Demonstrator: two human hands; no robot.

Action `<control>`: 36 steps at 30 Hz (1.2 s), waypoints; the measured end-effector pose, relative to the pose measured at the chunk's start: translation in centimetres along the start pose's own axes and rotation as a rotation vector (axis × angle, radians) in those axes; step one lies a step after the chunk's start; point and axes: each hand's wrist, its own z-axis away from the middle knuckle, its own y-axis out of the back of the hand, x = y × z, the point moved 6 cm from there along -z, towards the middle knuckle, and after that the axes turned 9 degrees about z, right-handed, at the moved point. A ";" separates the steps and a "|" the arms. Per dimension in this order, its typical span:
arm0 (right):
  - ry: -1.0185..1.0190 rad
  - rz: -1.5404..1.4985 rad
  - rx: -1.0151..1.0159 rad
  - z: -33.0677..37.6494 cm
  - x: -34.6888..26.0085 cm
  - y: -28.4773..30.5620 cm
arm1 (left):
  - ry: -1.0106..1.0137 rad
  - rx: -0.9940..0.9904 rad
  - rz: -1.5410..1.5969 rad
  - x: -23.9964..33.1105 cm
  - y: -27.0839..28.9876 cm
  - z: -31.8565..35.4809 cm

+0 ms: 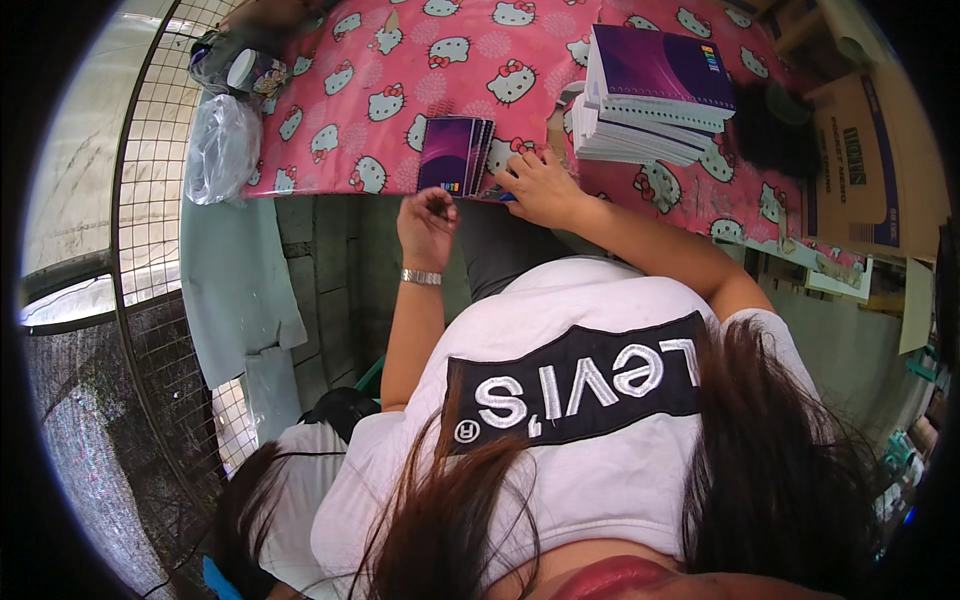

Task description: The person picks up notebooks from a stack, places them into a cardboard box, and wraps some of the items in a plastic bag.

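Observation:
A small fanned pile of purple notebook covers (447, 155) lies at the near edge of the table. Just below its lower corner is my left hand (427, 232), palm partly turned up and fingers curled in. Something dark shows between those fingers, too small to make out. To the right of the pile, my right hand (545, 192) rests on the table edge, its fingertips bent down around a small blue object (507, 197). Most of that object is hidden beneath the fingers, so its kind does not show.
A tall, uneven stack of punched notebooks with a purple cover (655, 65) stands on the right. The table wears a pink cartoon-cat cloth (380, 100). At left sit a clear plastic bag (222, 150) and a cup (255, 73). A cardboard box (870, 165) and black furry thing (775, 125) are far right.

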 end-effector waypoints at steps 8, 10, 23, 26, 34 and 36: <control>-0.014 -0.064 -0.057 -0.5 -0.1 0.4 | -0.359 -0.054 -1.846 2.1 -7.4 -5.5; -0.004 -0.066 -0.070 -0.7 -0.2 0.6 | -0.253 -0.094 -2.007 1.0 -7.4 -6.5; -0.603 -1.009 -1.007 -1.1 0.4 -2.1 | -0.293 -0.142 -2.103 0.2 -7.0 -7.4; -0.178 -0.292 -0.315 -1.5 0.2 0.7 | -0.347 -0.183 -2.090 0.3 -6.7 -7.6; -0.060 -0.316 -0.146 -1.1 0.2 0.8 | -0.349 -0.162 -2.069 0.4 -6.7 -7.7; -0.062 -0.335 -0.180 -1.5 0.2 0.6 | -0.310 -0.150 -2.075 0.4 -6.8 -7.6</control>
